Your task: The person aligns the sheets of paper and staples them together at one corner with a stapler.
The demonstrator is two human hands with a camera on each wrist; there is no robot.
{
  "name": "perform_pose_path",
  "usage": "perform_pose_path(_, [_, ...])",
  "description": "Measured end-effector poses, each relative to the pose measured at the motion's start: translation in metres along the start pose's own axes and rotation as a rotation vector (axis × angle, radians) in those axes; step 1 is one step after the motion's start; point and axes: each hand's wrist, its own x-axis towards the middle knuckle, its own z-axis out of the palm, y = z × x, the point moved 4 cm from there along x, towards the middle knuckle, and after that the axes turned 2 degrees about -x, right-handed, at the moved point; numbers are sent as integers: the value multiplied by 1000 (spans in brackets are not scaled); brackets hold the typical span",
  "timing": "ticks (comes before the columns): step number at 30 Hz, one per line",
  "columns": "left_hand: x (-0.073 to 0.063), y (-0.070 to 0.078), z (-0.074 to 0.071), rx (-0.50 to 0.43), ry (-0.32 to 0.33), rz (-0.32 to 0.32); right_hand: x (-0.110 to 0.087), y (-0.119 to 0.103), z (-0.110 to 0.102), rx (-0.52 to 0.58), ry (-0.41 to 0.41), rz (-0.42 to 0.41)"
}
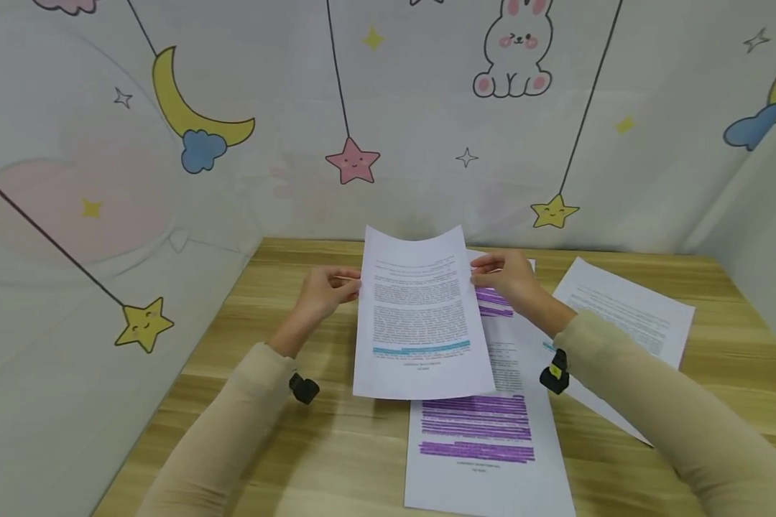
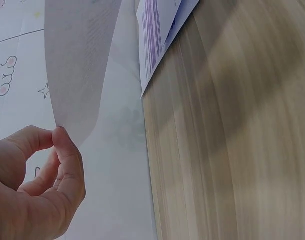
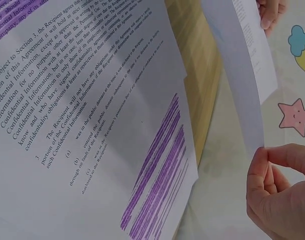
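Both hands hold up a printed sheet with a blue-highlighted line near its lower end; its top edge sags into a curve. My left hand pinches the left edge between thumb and fingers, and the left wrist view shows this left hand on one corner area. On the opposite edge, my right hand pinches likewise; the right wrist view shows the right hand gripping it. Beneath the raised sheet, on the table, lie purple-highlighted pages, partly hidden by it.
Another printed sheet lies askew on the wooden table at the right, partly behind the right sleeve. A pale wall hanging with stars, a moon and a rabbit stands behind the table's back edge. Each wrist carries a small black camera.
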Motion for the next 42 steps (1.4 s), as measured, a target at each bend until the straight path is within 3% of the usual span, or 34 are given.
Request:
perform_pose_path(15, [-8, 7, 16, 4, -30, 43, -15, 10, -15, 29, 3, -13])
perform_pose_path(34, [-23, -2, 44, -50, -117, 1, -48, 33, -36, 36, 5, 28])
perform_pose_path(42, [-29, -3, 51, -18, -139, -1, -60, 43, -39, 48, -12, 33])
